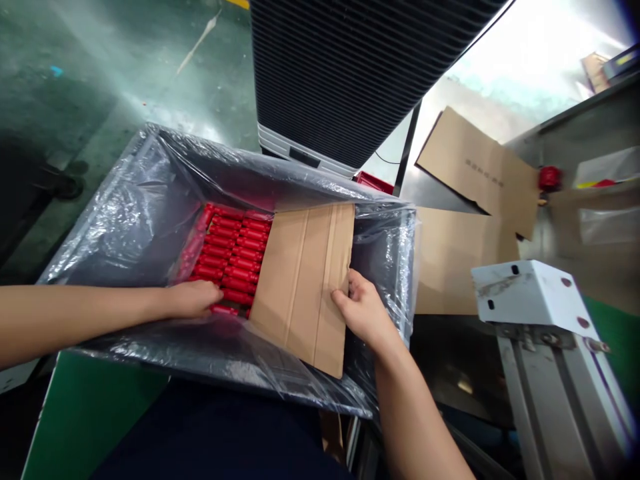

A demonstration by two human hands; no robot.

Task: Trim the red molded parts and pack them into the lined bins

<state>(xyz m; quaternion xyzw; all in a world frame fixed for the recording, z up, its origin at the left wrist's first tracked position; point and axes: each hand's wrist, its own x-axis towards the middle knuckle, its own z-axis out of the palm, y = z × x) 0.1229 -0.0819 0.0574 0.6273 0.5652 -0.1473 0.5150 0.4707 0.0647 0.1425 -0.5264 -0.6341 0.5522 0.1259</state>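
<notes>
hands either side of cardboard sheet

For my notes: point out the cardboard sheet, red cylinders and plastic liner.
cardboard sheet (pixel 300 287), head view, on its middle panel
red cylinders (pixel 235 260), head view, on the middle rows
plastic liner (pixel 125 220), head view, on its left wall
</notes>
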